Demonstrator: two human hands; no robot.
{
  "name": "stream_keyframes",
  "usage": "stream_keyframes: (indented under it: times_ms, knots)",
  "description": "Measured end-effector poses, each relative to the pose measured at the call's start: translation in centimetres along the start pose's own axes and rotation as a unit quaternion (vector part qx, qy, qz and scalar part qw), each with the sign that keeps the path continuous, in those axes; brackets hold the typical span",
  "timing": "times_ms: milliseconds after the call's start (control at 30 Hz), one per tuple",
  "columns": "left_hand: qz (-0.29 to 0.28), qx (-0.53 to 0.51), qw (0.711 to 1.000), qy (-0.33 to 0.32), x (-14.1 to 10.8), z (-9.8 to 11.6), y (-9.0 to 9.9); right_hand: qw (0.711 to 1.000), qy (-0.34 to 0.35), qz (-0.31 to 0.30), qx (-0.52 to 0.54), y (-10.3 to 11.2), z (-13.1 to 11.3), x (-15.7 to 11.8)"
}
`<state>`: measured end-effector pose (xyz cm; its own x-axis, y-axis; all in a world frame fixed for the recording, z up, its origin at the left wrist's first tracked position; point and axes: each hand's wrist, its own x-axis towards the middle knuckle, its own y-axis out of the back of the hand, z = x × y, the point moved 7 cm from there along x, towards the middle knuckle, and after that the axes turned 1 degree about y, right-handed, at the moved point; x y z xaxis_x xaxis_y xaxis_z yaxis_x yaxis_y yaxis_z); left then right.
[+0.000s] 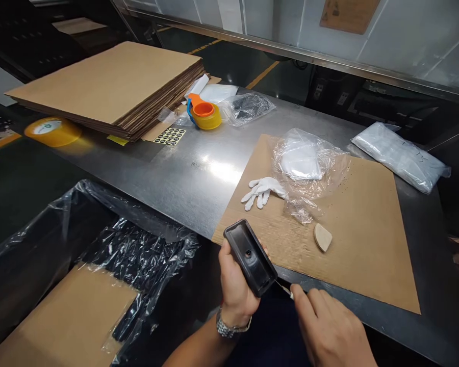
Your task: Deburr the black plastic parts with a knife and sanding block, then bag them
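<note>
My left hand [233, 285] is closed around a black, box-shaped plastic part [251, 257]. The part is tilted, its hollow face turned up, with a small round hole in the middle of its floor. My right hand [329, 321] is closed on a thin-bladed tool [285, 289], most of it hidden by the fingers. The tool's tip meets the lower right corner of the part; whether it cuts in cannot be seen. Beyond both hands, a cardboard sheet [367, 229] bears a white glove [262, 192], a crumpled clear plastic bag [302, 158] and a wedge-shaped beige pad [323, 237].
A metal table [168, 188] carries a stack of cardboard sheets [118, 86], a tape dispenser [204, 111], a tape roll [53, 131], a sticker sheet [170, 136] and a wrapped plastic pack [400, 155]. At lower left, a bin lined with black plastic [76, 191] holds cardboard and bagged items.
</note>
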<state>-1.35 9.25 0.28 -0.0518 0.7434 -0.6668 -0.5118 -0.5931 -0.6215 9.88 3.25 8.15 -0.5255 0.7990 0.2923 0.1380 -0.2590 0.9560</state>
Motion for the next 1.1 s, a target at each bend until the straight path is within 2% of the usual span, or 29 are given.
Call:
stream_keyframes:
  times_ms: [100,200,533,1100]
  knots:
    - [-0.016,0.001,0.999,0.029,0.0,-0.2,-0.2,1.000,-0.016,-0.007,0.010,0.0,0.9,-0.6]
    - [-0.031,0.001,0.999,0.037,0.0,-0.4,-0.4,1.000,-0.005,-0.011,0.001,0.2,1.0,-1.0]
    - [-0.056,-0.002,0.998,0.004,-0.5,0.0,-0.7,0.999,0.024,-0.035,-0.019,0.0,0.3,-1.0]
    - [-0.059,0.002,0.998,-0.033,-0.6,0.0,-0.6,0.998,0.023,-0.052,-0.028,-0.1,0.5,-1.3]
